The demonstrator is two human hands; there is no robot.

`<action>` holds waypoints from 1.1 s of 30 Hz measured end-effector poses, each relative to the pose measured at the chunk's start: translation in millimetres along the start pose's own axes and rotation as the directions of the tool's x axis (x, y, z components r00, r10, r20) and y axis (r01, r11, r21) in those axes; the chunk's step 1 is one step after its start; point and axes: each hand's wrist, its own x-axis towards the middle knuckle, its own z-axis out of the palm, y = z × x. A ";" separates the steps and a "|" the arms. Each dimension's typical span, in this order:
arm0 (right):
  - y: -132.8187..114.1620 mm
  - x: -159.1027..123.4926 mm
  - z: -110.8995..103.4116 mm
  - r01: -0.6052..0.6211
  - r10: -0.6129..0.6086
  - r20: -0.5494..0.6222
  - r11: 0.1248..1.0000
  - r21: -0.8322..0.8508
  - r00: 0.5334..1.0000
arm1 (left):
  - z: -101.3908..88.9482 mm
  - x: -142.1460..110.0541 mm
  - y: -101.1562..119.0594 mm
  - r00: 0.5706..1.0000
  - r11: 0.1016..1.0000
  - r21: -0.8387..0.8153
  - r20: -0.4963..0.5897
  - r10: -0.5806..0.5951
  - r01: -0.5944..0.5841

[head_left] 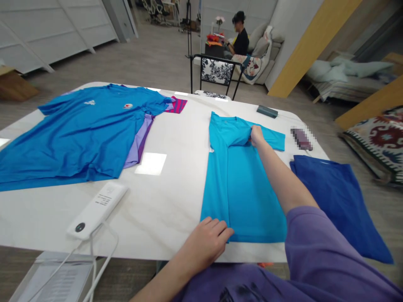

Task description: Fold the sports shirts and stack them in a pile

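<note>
A turquoise T-shirt (255, 193) lies on the white table in front of me, its left side folded inward lengthwise. At the folded-over sleeve near the top, my right hand (257, 135) is closed, pinching the fabric. My left hand (209, 241) is at the bottom hem by the near table edge, fingers curled and thumb against the folded corner of the cloth. The other sleeve points out to the right beyond my right hand. To the right of the shirt lies a folded dark blue garment (336, 201), partly covered from view by my right arm.
On the left of the white table (176, 201) a blue T-shirt (82, 134) is spread over purple garments. A white power strip (99, 209) with cables lies near the front edge. A dark case (267, 111) and a phone (301, 139) are at the right; a chair (217, 71) stands behind.
</note>
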 end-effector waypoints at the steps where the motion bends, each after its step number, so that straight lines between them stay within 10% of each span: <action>1: 6.8 -1.5 -5.6 -0.027 0.027 -0.006 0.999 -0.018 1.000 | -0.8 0.0 -0.4 1.000 1.000 -0.026 0.007 -0.007 0.007; 5: 17.4 -2.6 -29.0 -0.070 0.070 -0.001 0.992 -0.102 0.998 | -8.3 -0.1 -7.7 0.984 0.978 -0.164 -0.104 -0.145 0.127; 9: 3.8 7.1 -28.4 0.285 -0.319 -0.008 0.857 -0.429 0.948 | -11.4 5.0 -27.3 0.935 0.975 -0.041 -0.278 -0.221 0.218; 13: -34.1 28.8 37.4 0.524 -0.446 0.280 0.674 -0.520 0.850 | -11.7 7.6 -47.3 0.960 0.968 0.145 -0.226 -0.167 0.203; 20: -86.9 76.5 166.1 0.473 -0.231 0.436 0.643 -0.603 0.870 | -12.0 -0.6 -52.6 0.978 0.947 0.248 -0.099 -0.185 0.205; 27: -82.9 111.2 193.3 0.383 -0.204 0.347 0.709 -0.592 0.915 | -4.6 -1.8 -41.2 0.941 0.932 0.144 -0.112 -0.318 0.332; 33: -87.9 60.1 182.5 0.558 -0.403 0.386 0.613 -0.559 0.830 | -2.2 -3.3 -40.1 0.922 0.920 0.094 -0.124 -0.367 0.379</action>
